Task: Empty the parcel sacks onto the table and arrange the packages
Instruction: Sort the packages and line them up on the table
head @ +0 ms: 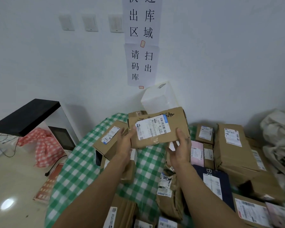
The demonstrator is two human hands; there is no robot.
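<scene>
Against the back wall point(220, 55) I see two paper signs point(141, 63) with Chinese characters, taped one above the other. Below is the table point(76, 170) in green-and-white check cloth, loaded with packages, mostly on its right half. Far right, a crumpled grey-white parcel sack point(278, 139) slumps against the wall, touching the pile. Just beside it is a tall brown carton point(234, 145), label facing up. A black-topped stand point(26, 116) is on the floor at left, with a red check bag point(44, 145) under it. A white foam box point(160, 97) leans on the wall behind the held parcel. A brown box point(109, 139) lies tilted at the table's left edge. A navy package point(212, 180) lies flat near the right forearm, and a pink parcel point(197, 153) sits just behind it.

The flat cardboard parcel point(158, 127) is up in the air over the table's middle, tilted, its white shipping label point(152, 127) toward the camera. The left hand point(125, 145) grips its left edge, thumb on the face. The right hand point(181, 145) grips the lower right corner, thumb on top, fingers underneath. Both hands are clamped on that parcel.
</scene>
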